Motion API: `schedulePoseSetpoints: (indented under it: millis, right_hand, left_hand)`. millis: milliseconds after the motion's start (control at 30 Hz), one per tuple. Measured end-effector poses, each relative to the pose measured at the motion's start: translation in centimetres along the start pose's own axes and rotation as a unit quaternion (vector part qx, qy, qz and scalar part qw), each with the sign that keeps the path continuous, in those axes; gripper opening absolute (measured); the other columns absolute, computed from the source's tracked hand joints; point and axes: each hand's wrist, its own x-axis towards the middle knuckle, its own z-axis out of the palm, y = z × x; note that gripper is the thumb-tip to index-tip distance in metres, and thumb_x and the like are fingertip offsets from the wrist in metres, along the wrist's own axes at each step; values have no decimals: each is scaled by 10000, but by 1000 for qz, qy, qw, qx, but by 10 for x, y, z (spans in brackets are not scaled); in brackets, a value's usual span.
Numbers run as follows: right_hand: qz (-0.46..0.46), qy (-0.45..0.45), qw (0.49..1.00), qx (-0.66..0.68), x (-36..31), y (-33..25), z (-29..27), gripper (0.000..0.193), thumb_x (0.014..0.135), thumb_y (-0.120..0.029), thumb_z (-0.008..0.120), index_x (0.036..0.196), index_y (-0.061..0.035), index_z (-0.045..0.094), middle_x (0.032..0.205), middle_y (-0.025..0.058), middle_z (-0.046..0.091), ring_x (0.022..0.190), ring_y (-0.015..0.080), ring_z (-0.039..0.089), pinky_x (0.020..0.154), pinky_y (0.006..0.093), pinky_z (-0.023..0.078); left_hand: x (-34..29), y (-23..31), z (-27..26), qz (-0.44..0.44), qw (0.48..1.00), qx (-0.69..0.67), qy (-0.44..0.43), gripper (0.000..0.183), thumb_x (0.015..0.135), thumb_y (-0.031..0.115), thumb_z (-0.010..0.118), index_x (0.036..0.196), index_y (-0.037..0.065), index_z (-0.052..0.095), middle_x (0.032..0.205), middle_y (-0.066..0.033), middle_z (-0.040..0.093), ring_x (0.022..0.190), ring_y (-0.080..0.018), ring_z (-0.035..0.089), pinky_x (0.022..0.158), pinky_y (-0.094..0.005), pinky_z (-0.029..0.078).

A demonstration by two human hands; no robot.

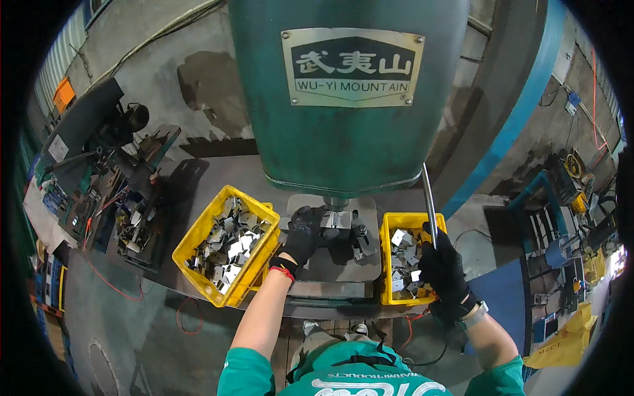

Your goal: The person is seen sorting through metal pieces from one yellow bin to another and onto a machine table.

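Directly ahead stands a drill-press-like machine with a large green head (343, 145) and a short spindle (339, 203) below it. Under that spindle, a small bright metal piece (338, 220) sits in a dark fixture on the machine's table (317, 269). My left hand (304, 234), in a black glove, has its fingers closed at the left edge of this piece; the fingertips are partly hidden. Also black-gloved, my right hand (446, 264) is wrapped round a long steel lever (430, 201) at the machine's right side, above a yellow bin (404, 301).
On the left, a tilted yellow bin (191, 280) holds many small bent metal pieces (231, 247); the right bin holds similar ones. Another dark machine (119, 145) stands at far left. A blue-edged column (522, 125) rises at right, with shelving (548, 218) beyond it.
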Motion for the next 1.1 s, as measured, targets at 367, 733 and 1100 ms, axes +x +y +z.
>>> schedulePoseSetpoints:
  millis: [367,733,1100]
  right_hand:
    - [-95,38,973,-207,4,8,10,274,908,-283,523,1129,-122,540,655,-72,456,503,46,427,429,183,327]
    - [-8,-16,981,-193,-21,-65,-40,334,934,-265,470,1192,-58,522,732,-2,560,583,71,516,524,206,433]
    - [99,135,953,-251,-3,74,-212,357,909,-279,515,1171,-39,546,785,13,597,644,91,521,593,242,457]
  left_hand:
    - [1,-11,6,34,997,-45,58,529,718,346,669,1134,56,518,1014,-176,575,951,-340,540,857,-436,408]
    - [8,24,-22,-2,994,-112,-10,528,729,284,694,1166,48,513,1105,-155,563,1047,-325,518,898,-410,410]
    - [-3,-12,12,-58,995,-84,0,621,697,293,710,1194,8,471,1081,-198,557,1003,-354,526,881,-417,417]
